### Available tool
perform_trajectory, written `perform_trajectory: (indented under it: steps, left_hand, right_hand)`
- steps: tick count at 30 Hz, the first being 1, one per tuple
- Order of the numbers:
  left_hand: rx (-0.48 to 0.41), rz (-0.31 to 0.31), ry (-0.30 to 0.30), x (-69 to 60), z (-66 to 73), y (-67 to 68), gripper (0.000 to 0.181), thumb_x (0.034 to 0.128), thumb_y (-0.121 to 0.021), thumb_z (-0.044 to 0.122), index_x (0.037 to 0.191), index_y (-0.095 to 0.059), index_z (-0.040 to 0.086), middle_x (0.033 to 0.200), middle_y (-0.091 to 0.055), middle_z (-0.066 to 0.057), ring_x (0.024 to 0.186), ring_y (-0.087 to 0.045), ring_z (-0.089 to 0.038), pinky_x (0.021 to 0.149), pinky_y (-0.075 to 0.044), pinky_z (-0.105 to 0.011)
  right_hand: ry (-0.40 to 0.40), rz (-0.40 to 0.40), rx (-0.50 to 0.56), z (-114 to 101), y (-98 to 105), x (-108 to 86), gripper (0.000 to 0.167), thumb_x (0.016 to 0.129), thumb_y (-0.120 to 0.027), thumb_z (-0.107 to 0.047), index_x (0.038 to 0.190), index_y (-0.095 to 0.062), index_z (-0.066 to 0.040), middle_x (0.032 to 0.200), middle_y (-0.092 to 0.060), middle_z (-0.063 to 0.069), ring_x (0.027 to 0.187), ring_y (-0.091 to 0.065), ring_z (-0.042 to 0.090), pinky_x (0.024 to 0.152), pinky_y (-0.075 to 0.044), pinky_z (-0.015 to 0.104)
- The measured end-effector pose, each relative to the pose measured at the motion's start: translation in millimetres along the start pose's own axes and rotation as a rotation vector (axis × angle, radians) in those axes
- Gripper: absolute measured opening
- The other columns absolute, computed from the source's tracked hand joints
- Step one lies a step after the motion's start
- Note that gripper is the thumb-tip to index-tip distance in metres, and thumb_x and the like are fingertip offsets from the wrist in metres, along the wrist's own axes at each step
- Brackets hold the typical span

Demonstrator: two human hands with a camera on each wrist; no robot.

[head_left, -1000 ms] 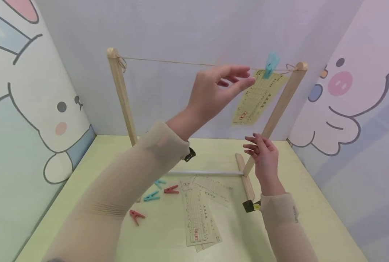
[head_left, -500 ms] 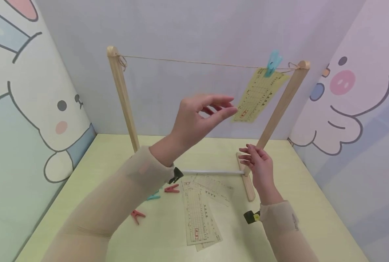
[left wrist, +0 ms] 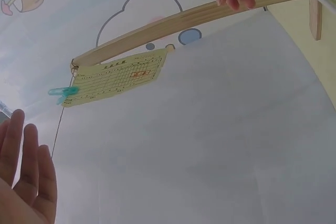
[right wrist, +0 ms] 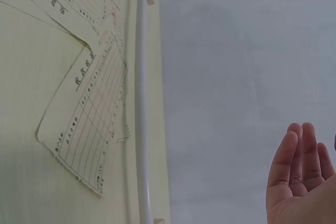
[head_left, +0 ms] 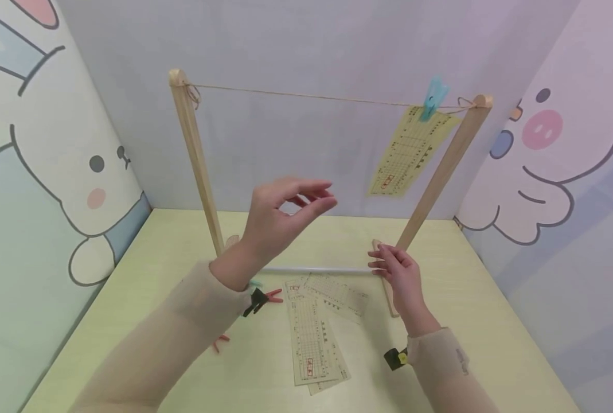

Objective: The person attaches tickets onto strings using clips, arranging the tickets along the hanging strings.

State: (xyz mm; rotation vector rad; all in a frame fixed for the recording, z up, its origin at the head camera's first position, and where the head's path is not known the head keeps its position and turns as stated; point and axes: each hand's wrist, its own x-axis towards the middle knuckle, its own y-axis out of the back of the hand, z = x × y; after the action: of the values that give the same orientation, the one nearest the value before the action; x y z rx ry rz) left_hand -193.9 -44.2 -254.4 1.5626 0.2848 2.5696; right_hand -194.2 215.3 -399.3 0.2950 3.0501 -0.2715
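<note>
A yellow printed slip (head_left: 412, 152) hangs from a string (head_left: 296, 95), held near its right end by a light blue clothespin (head_left: 433, 100). My left hand (head_left: 280, 221) is in the air below the string and left of the slip, fingers loosely bent, holding nothing. Lower and to the right, my right hand (head_left: 401, 278) hovers in front of the right post's foot, its fingers relaxed around nothing. Several similar paper slips (head_left: 311, 338) lie overlapping on the table between the arms. In the left wrist view, the hanging slip (left wrist: 121, 77) and its clothespin (left wrist: 65, 93) are apart from the fingers.
Two wooden posts, left (head_left: 196, 160) and right (head_left: 442, 172), carry the string. A white rod (head_left: 316, 270) joins them low down. Red clothespins (head_left: 274, 296) lie on the table (head_left: 254, 367), partly hidden by the left arm. Cartoon-printed panels (head_left: 543, 172) stand at both sides.
My left hand has come down and to the left, away from the string and the hanging slip. The right hand has sunk lower and slightly left. The slip stays clipped.
</note>
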Motion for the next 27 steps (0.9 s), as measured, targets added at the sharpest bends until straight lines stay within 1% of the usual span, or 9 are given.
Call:
perform_trajectory:
  steps: [2,3,8,11,14,19,23,27]
  left_hand:
    - [-0.014,0.016,0.028,-8.3,0.3,1.5,0.026,0.0776,-0.079,-0.005,0.103,-0.073,-0.005,0.088,-0.076,-0.015,0.080,-0.071,-0.017,0.068,-0.057,-0.028]
    - [-0.023,0.027,0.053,-12.6,1.2,2.1,0.025,0.0777,-0.078,-0.006,0.103,-0.073,-0.006,0.088,-0.075,-0.016,0.080,-0.071,-0.016,0.068,-0.057,-0.028]
    - [-0.060,0.083,0.210,-36.0,6.3,3.5,0.024,0.0788,-0.076,-0.007,0.103,-0.073,-0.005,0.088,-0.075,-0.018,0.082,-0.069,-0.005,0.070,-0.055,-0.025]
    - [-0.065,0.102,0.284,-47.9,6.5,3.4,0.024,0.0794,-0.076,-0.005,0.103,-0.074,-0.004,0.088,-0.075,-0.017,0.082,-0.068,-0.003,0.071,-0.054,-0.025]
    - [-0.062,0.113,0.344,-58.0,3.2,2.5,0.023,0.0803,-0.076,-0.004,0.103,-0.074,-0.002,0.088,-0.075,-0.016,0.082,-0.068,-0.002,0.072,-0.054,-0.024]
    - [-0.052,0.132,0.420,-73.3,-3.7,1.8,0.023,0.0811,-0.075,-0.003,0.104,-0.073,-0.003,0.091,-0.075,-0.019,0.083,-0.066,0.000,0.073,-0.053,-0.022]
    - [-0.045,0.155,0.491,-83.8,-7.8,3.5,0.023,0.0821,-0.075,-0.003,0.105,-0.073,-0.003,0.093,-0.075,-0.020,0.084,-0.066,0.001,0.073,-0.051,-0.021]
    - [-0.041,0.160,0.578,-92.9,-10.7,5.4,0.023,0.0844,-0.075,0.001,0.107,-0.073,-0.001,0.095,-0.075,-0.020,0.083,-0.065,-0.002,0.073,-0.050,-0.021]
  right_hand:
    - [-0.008,0.001,-0.016,4,0,-1.7,0.016,0.099,-0.061,-0.029,0.102,-0.064,-0.013,0.087,-0.075,-0.009,0.077,-0.070,0.009,0.076,-0.058,0.024]
    - [-0.012,0.002,-0.023,6,-1,-2.6,0.017,0.099,-0.060,-0.029,0.103,-0.064,-0.013,0.087,-0.075,-0.010,0.078,-0.070,0.009,0.076,-0.058,0.024]
    - [-0.049,0.012,-0.030,17,-1,-4.9,0.016,0.100,-0.060,-0.030,0.102,-0.063,-0.014,0.087,-0.075,-0.010,0.078,-0.070,0.009,0.074,-0.057,0.023]
    - [-0.067,0.014,-0.028,24,-1,-5.9,0.015,0.100,-0.060,-0.029,0.101,-0.063,-0.014,0.086,-0.075,-0.009,0.079,-0.070,0.010,0.074,-0.057,0.024]
    - [-0.074,0.023,-0.030,30,0,-7.8,0.014,0.099,-0.061,-0.028,0.100,-0.063,-0.014,0.086,-0.075,-0.010,0.079,-0.070,0.011,0.074,-0.057,0.024]
    - [-0.079,0.035,-0.028,40,2,-12.6,0.013,0.099,-0.062,-0.028,0.096,-0.064,-0.015,0.085,-0.075,-0.010,0.078,-0.070,0.011,0.073,-0.058,0.025]
    - [-0.090,0.020,-0.024,47,0,-14.8,0.015,0.099,-0.062,-0.027,0.100,-0.064,-0.012,0.085,-0.075,-0.010,0.078,-0.070,0.011,0.074,-0.058,0.026]
    - [-0.097,0.021,-0.033,53,-3,-16.0,0.019,0.099,-0.062,-0.027,0.103,-0.063,-0.008,0.085,-0.075,-0.009,0.079,-0.070,0.012,0.075,-0.058,0.026]
